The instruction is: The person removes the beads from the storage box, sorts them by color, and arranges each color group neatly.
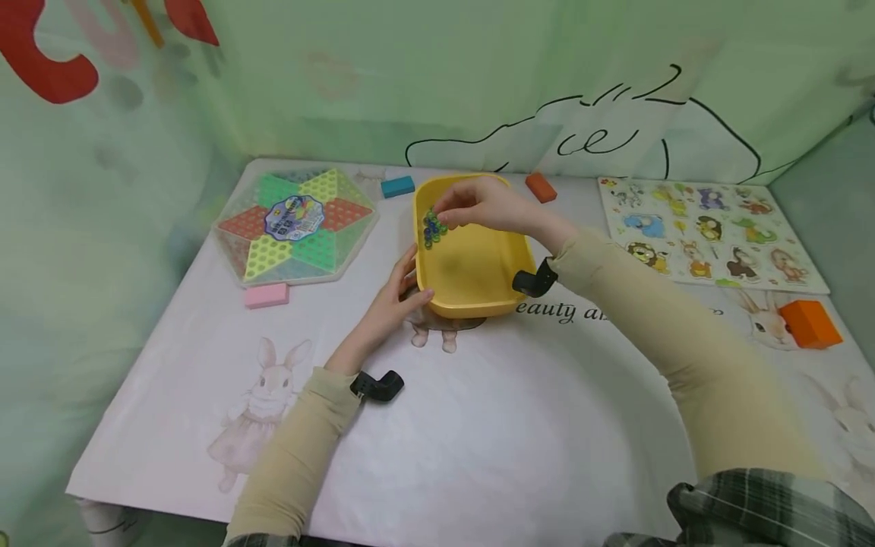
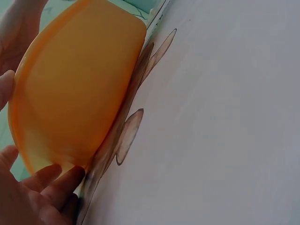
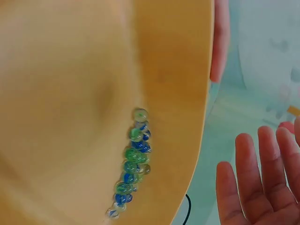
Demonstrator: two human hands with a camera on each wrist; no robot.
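A yellow plastic basin [image 1: 472, 266] stands on the table with a cluster of glass marbles [image 3: 133, 164], green, blue and clear, gathered along its left inner side. My left hand [image 1: 393, 304] grips the basin's near left corner, its thumb at the front rim. In the left wrist view, the fingertips [image 2: 70, 183] touch the basin's outer wall low down. Over the marbles hovers my right hand [image 1: 488, 205], thumb and index finger close together. Whether a marble is between them is hidden. Its other fingers [image 3: 267, 178] extend loosely in the right wrist view.
A Chinese checkers board [image 1: 294, 224] lies left of the basin, a pink block [image 1: 266, 295] at its near edge. Blue [image 1: 398, 187] and orange-red [image 1: 541, 188] blocks lie behind. On the right are an animal puzzle board [image 1: 711, 232] and an orange block [image 1: 810, 324].
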